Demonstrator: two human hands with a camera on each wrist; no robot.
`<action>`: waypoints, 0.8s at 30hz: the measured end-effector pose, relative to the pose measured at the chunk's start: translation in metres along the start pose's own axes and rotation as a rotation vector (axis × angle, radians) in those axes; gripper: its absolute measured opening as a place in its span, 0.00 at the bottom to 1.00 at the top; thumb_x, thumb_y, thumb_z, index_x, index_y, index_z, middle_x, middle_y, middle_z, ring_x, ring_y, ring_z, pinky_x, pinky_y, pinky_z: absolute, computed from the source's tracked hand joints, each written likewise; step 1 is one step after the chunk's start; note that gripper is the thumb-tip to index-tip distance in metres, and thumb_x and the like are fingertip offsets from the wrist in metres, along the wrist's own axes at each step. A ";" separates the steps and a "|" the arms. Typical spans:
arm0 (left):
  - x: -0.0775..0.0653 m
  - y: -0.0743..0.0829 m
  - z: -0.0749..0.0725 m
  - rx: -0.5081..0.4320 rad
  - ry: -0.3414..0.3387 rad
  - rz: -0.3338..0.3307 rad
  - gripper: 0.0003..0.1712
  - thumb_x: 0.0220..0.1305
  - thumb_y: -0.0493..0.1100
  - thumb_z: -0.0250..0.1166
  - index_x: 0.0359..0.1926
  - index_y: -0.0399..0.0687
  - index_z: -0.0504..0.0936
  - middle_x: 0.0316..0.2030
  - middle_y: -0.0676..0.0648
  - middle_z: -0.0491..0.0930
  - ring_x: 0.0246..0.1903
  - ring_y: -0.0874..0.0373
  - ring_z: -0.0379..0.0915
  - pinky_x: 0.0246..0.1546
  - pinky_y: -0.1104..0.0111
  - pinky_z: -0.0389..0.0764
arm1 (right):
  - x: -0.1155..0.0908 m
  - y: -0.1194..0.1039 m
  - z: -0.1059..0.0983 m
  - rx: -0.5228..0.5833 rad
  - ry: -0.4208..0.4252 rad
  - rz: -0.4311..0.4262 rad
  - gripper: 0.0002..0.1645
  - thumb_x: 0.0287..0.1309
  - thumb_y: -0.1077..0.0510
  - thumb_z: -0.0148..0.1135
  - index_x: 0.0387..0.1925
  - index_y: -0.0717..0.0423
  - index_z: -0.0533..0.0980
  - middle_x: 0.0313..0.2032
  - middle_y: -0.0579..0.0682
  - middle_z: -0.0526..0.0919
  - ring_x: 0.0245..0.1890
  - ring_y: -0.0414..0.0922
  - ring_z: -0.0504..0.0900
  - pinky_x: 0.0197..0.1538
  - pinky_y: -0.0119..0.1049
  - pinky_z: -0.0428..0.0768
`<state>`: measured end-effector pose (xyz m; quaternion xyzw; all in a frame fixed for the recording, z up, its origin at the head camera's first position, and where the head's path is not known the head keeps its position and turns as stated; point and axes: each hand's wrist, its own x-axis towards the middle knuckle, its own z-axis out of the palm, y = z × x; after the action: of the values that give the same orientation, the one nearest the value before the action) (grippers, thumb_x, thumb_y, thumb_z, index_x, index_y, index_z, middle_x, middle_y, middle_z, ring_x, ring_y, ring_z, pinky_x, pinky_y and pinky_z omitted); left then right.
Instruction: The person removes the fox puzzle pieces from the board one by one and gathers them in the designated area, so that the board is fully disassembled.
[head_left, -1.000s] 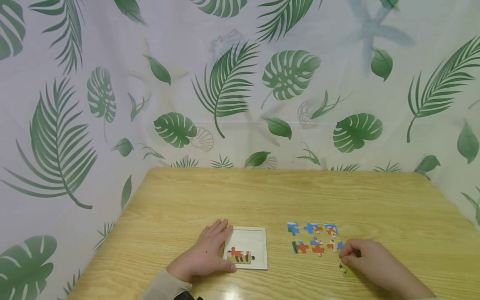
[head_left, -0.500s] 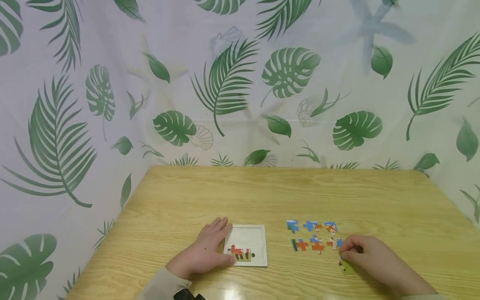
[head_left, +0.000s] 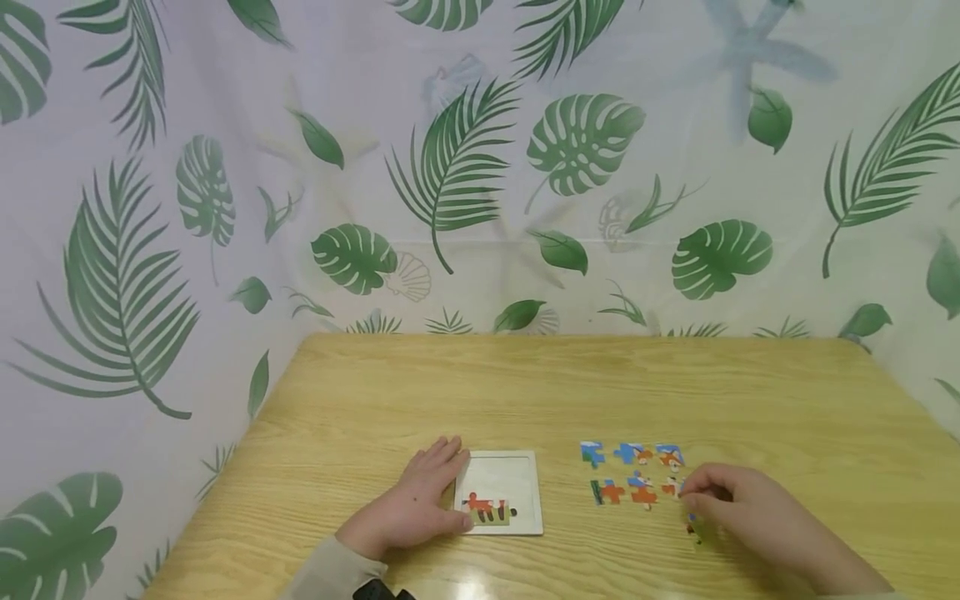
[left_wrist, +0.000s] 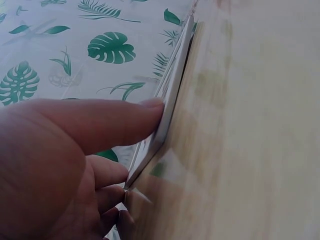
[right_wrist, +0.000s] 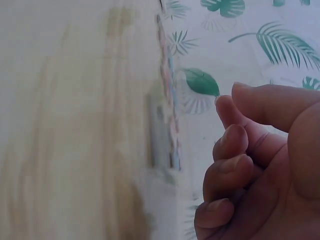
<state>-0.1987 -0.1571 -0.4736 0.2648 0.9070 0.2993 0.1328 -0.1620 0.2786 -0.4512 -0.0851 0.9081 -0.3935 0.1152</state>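
My left hand rests at the left side of a shallow white puzzle tray. Its thumb touches the tray's near left corner, and the other fingers lie along the left edge. Joined puzzle pieces in red, green and brown lie in the lower left of the tray. My right hand is over the loose pieces, fingers loosely curled. In the right wrist view its thumb and index fingertips are close together, with nothing seen between them. Under it, a red-and-white piece and a green piece are partly hidden.
Two rows of loose puzzle pieces lie right of the tray, among them a blue corner piece, a fox-face piece and an orange piece. A leaf-patterned cloth hangs behind the wooden table.
My right hand has risen slightly in the head view and covers more of the red-and-white piece and the green piece. My left hand and the tray stay put; the head view shifts a little.
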 end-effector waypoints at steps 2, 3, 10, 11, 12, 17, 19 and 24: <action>0.000 0.001 0.001 0.000 0.001 0.000 0.54 0.61 0.54 0.70 0.78 0.35 0.55 0.79 0.37 0.45 0.78 0.43 0.33 0.74 0.45 0.36 | 0.000 -0.006 0.001 0.000 -0.009 -0.019 0.12 0.69 0.47 0.63 0.41 0.51 0.82 0.36 0.46 0.81 0.34 0.41 0.73 0.35 0.34 0.73; 0.000 0.001 0.001 0.003 0.004 -0.001 0.54 0.60 0.54 0.70 0.78 0.35 0.55 0.79 0.37 0.45 0.78 0.43 0.33 0.74 0.45 0.36 | 0.000 -0.010 0.002 -0.001 -0.016 -0.028 0.13 0.69 0.46 0.63 0.41 0.51 0.82 0.35 0.47 0.80 0.33 0.41 0.73 0.35 0.34 0.73; 0.001 0.001 0.002 0.032 0.016 0.008 0.54 0.60 0.54 0.71 0.77 0.34 0.56 0.78 0.36 0.46 0.78 0.41 0.35 0.74 0.44 0.37 | 0.004 -0.029 0.009 0.025 -0.048 -0.092 0.12 0.69 0.48 0.63 0.41 0.53 0.81 0.32 0.48 0.79 0.30 0.41 0.73 0.31 0.34 0.74; 0.001 0.001 0.002 0.037 0.018 0.010 0.54 0.60 0.54 0.70 0.77 0.34 0.56 0.78 0.36 0.46 0.78 0.41 0.35 0.74 0.44 0.37 | 0.004 -0.031 0.011 0.025 -0.045 -0.101 0.12 0.69 0.49 0.63 0.41 0.53 0.81 0.32 0.48 0.79 0.30 0.41 0.73 0.32 0.34 0.74; 0.001 0.000 0.002 0.041 0.019 0.011 0.54 0.60 0.54 0.70 0.77 0.34 0.56 0.78 0.36 0.46 0.78 0.41 0.36 0.74 0.44 0.37 | 0.005 -0.033 0.011 0.025 -0.044 -0.112 0.12 0.69 0.49 0.63 0.42 0.53 0.81 0.33 0.48 0.80 0.30 0.40 0.73 0.32 0.34 0.75; 0.000 0.000 0.002 0.046 0.020 0.014 0.53 0.60 0.54 0.70 0.77 0.34 0.56 0.78 0.36 0.46 0.78 0.41 0.36 0.74 0.44 0.38 | 0.010 -0.041 0.015 0.021 -0.050 -0.122 0.11 0.68 0.48 0.64 0.41 0.51 0.81 0.30 0.47 0.78 0.28 0.40 0.73 0.30 0.34 0.74; 0.000 0.000 0.002 0.040 0.016 0.010 0.53 0.60 0.54 0.70 0.77 0.34 0.56 0.78 0.36 0.46 0.78 0.41 0.36 0.74 0.44 0.38 | 0.012 -0.044 0.017 0.013 -0.050 -0.127 0.12 0.67 0.47 0.65 0.40 0.51 0.81 0.29 0.46 0.76 0.28 0.40 0.72 0.29 0.34 0.73; 0.000 0.001 0.001 0.023 0.008 0.003 0.53 0.61 0.54 0.70 0.78 0.35 0.56 0.79 0.37 0.46 0.78 0.42 0.35 0.74 0.45 0.37 | 0.019 -0.051 0.022 0.019 -0.054 -0.139 0.13 0.67 0.46 0.65 0.41 0.52 0.80 0.30 0.45 0.77 0.30 0.41 0.73 0.31 0.34 0.74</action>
<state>-0.1980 -0.1562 -0.4738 0.2666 0.9106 0.2900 0.1255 -0.1704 0.2239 -0.4311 -0.1573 0.8929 -0.4066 0.1128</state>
